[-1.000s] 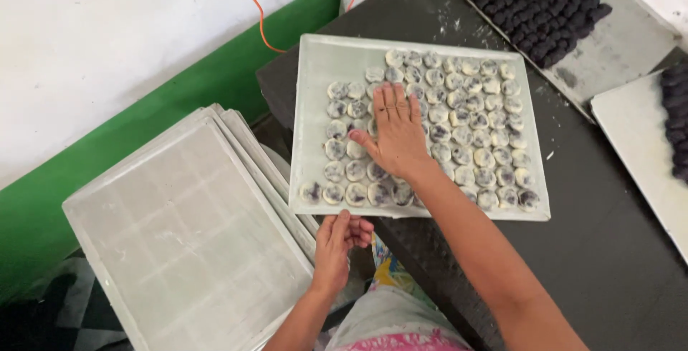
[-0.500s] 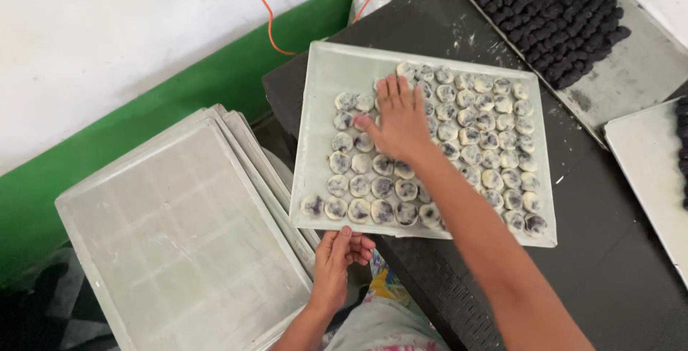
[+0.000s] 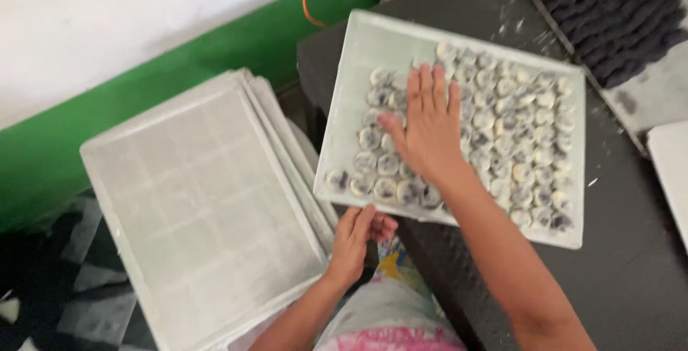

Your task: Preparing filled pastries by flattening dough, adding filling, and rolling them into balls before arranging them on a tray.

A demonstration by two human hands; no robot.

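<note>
- Since the earlier frame, right hand (image 3: 428, 130) slid left across the tray (image 3: 358, 50).
- Fingers spread flat on the floured pieces (image 3: 502, 129); press lightly.
- Left hand (image 3: 356, 240), fingers loosely curled, holds nothing beside the near tray edge.

White rectangular tray (image 3: 358, 57), flat on the dark desk (image 3: 631, 265), near corner overhanging the desk edge. Filled with rows of small round floury pieces (image 3: 516, 143) with dark centres; tray's upper-left strip bare. Right hand (image 3: 428, 127) lies flat, fingers spread, on the pieces left of tray centre.
</note>
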